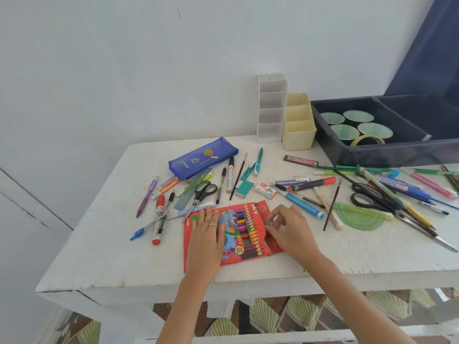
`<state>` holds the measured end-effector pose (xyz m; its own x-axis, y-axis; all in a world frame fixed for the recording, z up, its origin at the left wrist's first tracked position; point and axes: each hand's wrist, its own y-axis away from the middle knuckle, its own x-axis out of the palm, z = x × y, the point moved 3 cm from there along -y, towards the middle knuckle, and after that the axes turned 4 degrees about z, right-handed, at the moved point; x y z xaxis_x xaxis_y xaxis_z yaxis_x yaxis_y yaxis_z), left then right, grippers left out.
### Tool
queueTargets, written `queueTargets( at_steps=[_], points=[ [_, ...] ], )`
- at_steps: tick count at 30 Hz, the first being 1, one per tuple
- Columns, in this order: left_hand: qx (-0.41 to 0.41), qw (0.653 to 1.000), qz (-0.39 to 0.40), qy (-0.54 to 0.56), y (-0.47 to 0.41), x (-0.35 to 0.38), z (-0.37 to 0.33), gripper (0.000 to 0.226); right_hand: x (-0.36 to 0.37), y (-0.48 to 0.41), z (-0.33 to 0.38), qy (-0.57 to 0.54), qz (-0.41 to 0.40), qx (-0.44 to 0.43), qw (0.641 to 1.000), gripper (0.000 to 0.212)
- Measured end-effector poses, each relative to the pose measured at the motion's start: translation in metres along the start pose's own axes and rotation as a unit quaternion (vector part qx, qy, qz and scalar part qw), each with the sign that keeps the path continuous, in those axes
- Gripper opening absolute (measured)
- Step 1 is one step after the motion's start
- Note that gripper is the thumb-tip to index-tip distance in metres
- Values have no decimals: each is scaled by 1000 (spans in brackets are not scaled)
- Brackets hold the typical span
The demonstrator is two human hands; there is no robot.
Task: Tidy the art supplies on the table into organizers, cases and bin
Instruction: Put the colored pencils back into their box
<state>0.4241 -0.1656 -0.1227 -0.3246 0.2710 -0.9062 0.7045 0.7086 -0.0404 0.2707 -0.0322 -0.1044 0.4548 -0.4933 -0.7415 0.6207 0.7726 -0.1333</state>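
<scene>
A red colour-pencil box (pixel 244 234) lies flat near the front of the white table (pixel 104 256). My left hand (pixel 206 240) rests flat on its left half, fingers straight. My right hand (pixel 289 230) sits on the box's right edge, its fingertips curled and pinching the box flap. A blue pencil case (pixel 202 158) lies behind the box. A white tiered organizer (pixel 271 108) and a cream organizer (pixel 298 122) stand against the wall. A dark blue bin (pixel 372 152) sits at the back right.
Pens, markers, black scissors (pixel 205 191) and a ruler lie scattered left of centre. On the right lie more pens, pencils, brushes, a second pair of scissors (pixel 367 197), a green protractor (pixel 360 218) and a staples box (pixel 265 191). The bin holds round lids and a tape roll (pixel 367 140).
</scene>
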Motion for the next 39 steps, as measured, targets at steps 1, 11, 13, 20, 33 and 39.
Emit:
queueTargets(
  at_steps=[1, 11, 13, 20, 33, 39],
  points=[
    [0, 1000, -1, 4, 0, 0, 0, 52, 2, -2, 0, 17, 18, -11, 1000, 13],
    [6, 1000, -17, 12, 3, -1, -1, 52, 1, 15, -14, -40, 23, -62, 997, 15],
    [8, 1000, -14, 7, 3, -1, -1, 51, 3, 11, -9, -51, 9, -57, 997, 15],
    [10, 999, 15, -34, 1, -3, -2, 51, 8, 4, 1, -126, 41, -41, 990, 30],
    [-4, 979, 78, -191, -2, -8, -18, 64, 5, 17, -4, -103, 37, -40, 993, 28],
    [70, 996, 0, -52, -8, -13, -77, 40, -40, 35, -14, -100, -28, -63, 993, 33]
  ],
)
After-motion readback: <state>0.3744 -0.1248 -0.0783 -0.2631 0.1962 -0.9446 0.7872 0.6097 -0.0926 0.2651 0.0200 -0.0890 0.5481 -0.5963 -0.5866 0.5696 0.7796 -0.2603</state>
